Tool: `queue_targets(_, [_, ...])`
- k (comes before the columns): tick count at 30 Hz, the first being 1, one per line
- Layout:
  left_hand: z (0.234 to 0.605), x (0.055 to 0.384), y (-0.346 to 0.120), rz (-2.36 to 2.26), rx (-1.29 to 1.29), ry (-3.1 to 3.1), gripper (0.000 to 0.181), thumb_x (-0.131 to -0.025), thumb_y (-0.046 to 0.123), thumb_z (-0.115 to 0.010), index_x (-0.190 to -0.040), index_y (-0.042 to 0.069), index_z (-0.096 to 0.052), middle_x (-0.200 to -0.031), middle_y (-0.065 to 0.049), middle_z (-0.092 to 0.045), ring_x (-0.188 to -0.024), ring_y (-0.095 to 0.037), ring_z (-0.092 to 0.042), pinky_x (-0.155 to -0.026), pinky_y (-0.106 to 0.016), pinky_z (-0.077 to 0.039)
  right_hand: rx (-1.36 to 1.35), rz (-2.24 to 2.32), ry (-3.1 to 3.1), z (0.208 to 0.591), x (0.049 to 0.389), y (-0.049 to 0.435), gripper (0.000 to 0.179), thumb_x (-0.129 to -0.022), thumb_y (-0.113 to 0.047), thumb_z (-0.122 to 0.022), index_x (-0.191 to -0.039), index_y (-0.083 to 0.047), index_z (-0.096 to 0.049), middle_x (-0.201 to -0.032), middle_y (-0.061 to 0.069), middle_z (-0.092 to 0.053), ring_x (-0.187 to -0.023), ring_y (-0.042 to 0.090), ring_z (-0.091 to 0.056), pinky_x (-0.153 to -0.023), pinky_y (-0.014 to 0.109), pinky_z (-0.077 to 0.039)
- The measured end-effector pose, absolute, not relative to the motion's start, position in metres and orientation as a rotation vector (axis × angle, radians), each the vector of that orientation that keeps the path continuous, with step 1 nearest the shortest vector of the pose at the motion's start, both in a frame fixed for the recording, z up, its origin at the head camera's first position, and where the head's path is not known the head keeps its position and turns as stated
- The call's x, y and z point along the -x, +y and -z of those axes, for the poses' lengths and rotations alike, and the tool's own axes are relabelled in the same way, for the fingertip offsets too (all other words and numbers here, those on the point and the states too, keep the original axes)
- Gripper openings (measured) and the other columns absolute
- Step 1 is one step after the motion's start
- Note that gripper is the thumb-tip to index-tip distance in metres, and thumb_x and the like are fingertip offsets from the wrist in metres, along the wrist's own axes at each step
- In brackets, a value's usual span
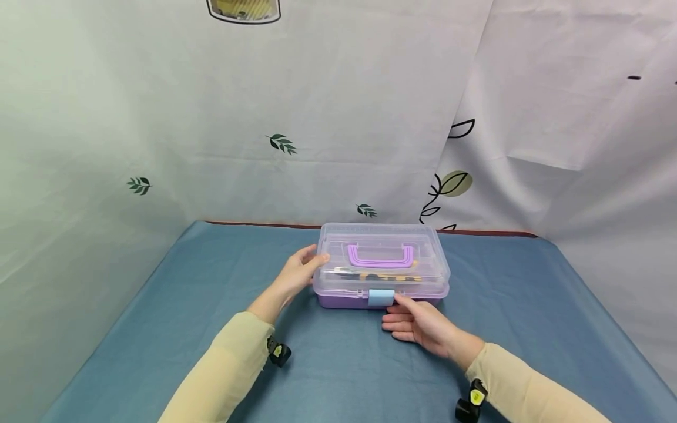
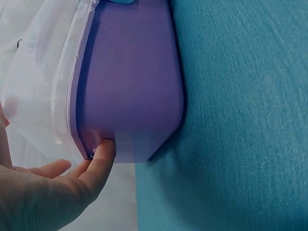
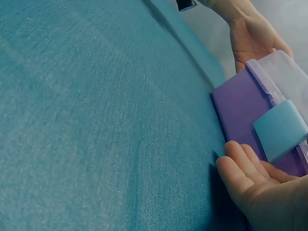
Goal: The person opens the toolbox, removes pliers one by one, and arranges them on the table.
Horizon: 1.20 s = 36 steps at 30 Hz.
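A plastic storage box (image 1: 383,264) with a clear lid, purple base and purple handle (image 1: 379,262) stands on the blue cloth. Through the lid, slender items (image 1: 388,276) show, too blurred to name. My left hand (image 1: 297,273) holds the box's left end, its thumb on the lid. In the left wrist view, a fingertip (image 2: 104,150) presses the purple side below the lid's rim. At the front, my right hand (image 1: 425,329) touches the edge of the light-blue latch (image 1: 381,297) with its thumb; its other fingers extend below. The latch lies flat against the front.
Blue cloth (image 1: 338,364) covers the table. White sheets with leaf prints (image 1: 280,143) hang behind and on both sides. Each wrist wears a small black camera, the left wrist camera (image 1: 278,352) and the right wrist camera (image 1: 469,405).
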State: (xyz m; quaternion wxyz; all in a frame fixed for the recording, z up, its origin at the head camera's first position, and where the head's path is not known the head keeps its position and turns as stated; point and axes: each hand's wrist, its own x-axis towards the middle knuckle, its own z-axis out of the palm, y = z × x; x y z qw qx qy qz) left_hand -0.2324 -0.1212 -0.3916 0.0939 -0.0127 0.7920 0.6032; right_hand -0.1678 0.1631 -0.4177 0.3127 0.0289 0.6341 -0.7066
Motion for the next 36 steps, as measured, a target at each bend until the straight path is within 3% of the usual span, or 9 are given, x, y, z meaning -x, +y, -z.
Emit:
queue_targets(16, [0.389, 0.234, -0.121, -1.731, 0.040, 2.346, 0.072, -0.090, 0.045, -0.058, -0.146, 0.009, -0.031, -0.147, -0.017, -0.039, -0.128, -0.032, -0.046, -0.099, -0.049, -0.048, -0.220, 1.941, 1.678, 0.415, 0.165, 0.151, 0.071, -0.093, -0.045, -0.054, -0.130, 0.012, -0.037, -0.114, 0.017, -0.063, -0.098, 0.018, -0.066, -0.089, 0.039, -0.055])
queue_targets(21, [0.387, 0.233, -0.121, -1.729, 0.037, 2.345, 0.071, -0.090, 0.046, -0.057, -0.146, 0.010, -0.033, -0.147, -0.016, -0.039, -0.130, -0.032, -0.045, -0.099, -0.050, -0.047, -0.281, 1.974, 1.694, 0.411, 0.162, 0.145, 0.069, -0.093, -0.043, -0.055, -0.131, 0.011, -0.037, -0.118, 0.022, -0.061, -0.100, 0.020, -0.066, -0.088, 0.040, -0.055])
queue_targets(36, [0.386, 0.232, -0.122, -1.730, 0.033, 2.350, 0.070, -0.090, 0.046, -0.057, -0.146, 0.010, -0.034, -0.147, -0.016, -0.040, -0.129, -0.031, -0.046, -0.099, -0.049, -0.047, -0.312, 1.975, 1.766, 0.418, 0.159, 0.136, 0.078, -0.090, -0.052, -0.054, -0.134, 0.010, -0.035, -0.120, 0.024, -0.057, -0.102, 0.023, -0.064, -0.090, 0.043, -0.054])
